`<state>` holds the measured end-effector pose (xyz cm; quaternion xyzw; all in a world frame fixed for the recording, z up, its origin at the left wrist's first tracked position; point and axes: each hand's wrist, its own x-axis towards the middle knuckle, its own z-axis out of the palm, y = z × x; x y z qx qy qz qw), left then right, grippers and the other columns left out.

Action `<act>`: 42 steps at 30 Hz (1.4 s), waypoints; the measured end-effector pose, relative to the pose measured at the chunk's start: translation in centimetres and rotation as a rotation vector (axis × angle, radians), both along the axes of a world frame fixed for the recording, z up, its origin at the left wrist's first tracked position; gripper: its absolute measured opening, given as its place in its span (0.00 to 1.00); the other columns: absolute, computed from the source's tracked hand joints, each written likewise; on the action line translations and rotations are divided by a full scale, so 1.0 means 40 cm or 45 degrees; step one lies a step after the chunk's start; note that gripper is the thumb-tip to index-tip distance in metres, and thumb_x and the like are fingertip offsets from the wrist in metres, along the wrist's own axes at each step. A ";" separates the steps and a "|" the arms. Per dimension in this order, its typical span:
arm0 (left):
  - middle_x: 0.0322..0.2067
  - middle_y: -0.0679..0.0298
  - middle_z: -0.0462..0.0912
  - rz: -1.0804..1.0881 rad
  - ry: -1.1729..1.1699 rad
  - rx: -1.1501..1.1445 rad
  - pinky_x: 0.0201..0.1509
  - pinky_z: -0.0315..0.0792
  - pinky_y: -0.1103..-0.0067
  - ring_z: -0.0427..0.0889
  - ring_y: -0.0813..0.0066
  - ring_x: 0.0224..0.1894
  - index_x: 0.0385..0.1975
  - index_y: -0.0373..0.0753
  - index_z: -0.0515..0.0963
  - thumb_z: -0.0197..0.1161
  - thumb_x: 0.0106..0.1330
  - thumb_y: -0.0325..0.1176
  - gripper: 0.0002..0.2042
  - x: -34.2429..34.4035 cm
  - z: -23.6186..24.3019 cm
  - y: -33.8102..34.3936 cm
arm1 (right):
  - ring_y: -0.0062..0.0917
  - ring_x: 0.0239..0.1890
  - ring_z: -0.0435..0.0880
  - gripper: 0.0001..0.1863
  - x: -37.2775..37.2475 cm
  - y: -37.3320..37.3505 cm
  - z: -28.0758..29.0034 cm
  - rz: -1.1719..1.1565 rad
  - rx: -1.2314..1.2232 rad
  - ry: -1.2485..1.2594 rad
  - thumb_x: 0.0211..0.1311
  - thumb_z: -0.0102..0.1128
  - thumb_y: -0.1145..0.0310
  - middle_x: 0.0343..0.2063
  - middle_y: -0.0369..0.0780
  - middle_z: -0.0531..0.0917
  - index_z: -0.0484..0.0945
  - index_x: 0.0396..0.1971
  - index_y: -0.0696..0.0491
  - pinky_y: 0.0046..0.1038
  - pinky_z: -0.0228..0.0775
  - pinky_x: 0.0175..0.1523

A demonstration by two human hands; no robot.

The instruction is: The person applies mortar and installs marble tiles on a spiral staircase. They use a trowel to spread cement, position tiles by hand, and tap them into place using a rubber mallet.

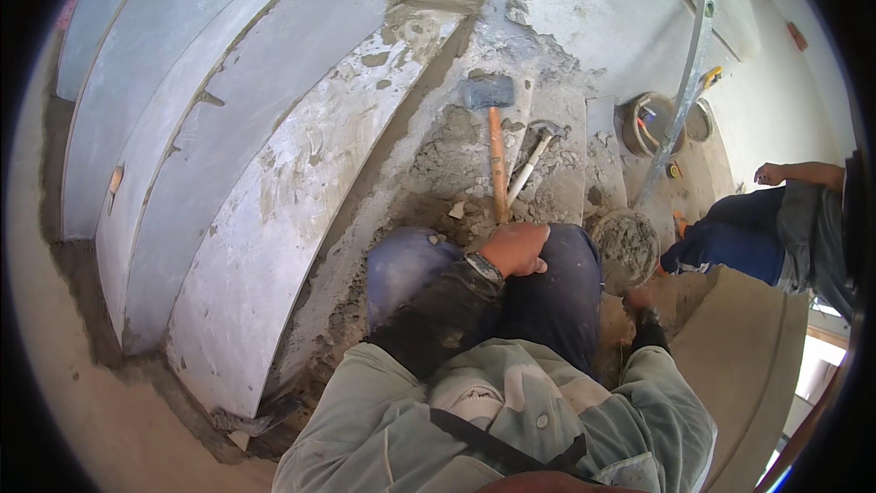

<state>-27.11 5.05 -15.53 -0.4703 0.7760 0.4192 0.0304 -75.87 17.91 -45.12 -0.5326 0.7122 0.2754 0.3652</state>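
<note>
My left hand (516, 249) lies across my right knee, a dark band at its wrist. Its fingers are curled in, and nothing shows in them. Just beyond it, a rubber mallet (497, 141) with a black head and wooden handle lies on the rubble-strewn step. Beside the mallet lies a hammer (533, 164) with a pale handle. My right hand (641, 298) hangs low at the near side of a bucket of grey mortar (627, 246). Its fingers are too small and partly hidden, so whether it touches the bucket or grips anything is unclear.
Slab-faced steps (265, 164) with wet mortar along their joints curve up on the left. At the right, a long metal level (689, 73) leans near another bucket (646, 126) holding tools. Another person (757, 228) in dark clothes is at far right. A wooden-handled tool (115, 181) sticks out at left.
</note>
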 end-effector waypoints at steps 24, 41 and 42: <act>0.43 0.50 0.83 -0.007 0.047 -0.061 0.52 0.75 0.60 0.82 0.49 0.49 0.44 0.36 0.77 0.76 0.53 0.44 0.25 0.021 -0.016 0.007 | 0.18 0.10 0.76 0.14 0.769 -0.693 1.345 0.511 -0.294 -1.331 0.62 0.67 0.64 0.16 0.38 0.81 0.82 0.22 0.59 0.21 0.68 0.16; 0.46 0.51 0.83 -0.114 0.106 -0.074 0.55 0.74 0.62 0.81 0.50 0.52 0.45 0.38 0.81 0.74 0.54 0.46 0.24 0.014 0.010 -0.003 | 0.37 0.30 0.84 0.14 0.958 -0.730 1.254 1.047 -1.898 -0.122 0.64 0.59 0.57 0.29 0.43 0.82 0.83 0.37 0.53 0.39 0.76 0.36; 0.46 0.51 0.83 -0.105 0.126 -0.083 0.55 0.74 0.62 0.81 0.50 0.52 0.46 0.38 0.81 0.74 0.54 0.46 0.24 0.015 -0.008 -0.006 | 0.37 0.30 0.84 0.14 0.973 -0.740 1.243 1.064 -1.903 -0.069 0.64 0.60 0.57 0.30 0.43 0.82 0.83 0.37 0.52 0.39 0.77 0.36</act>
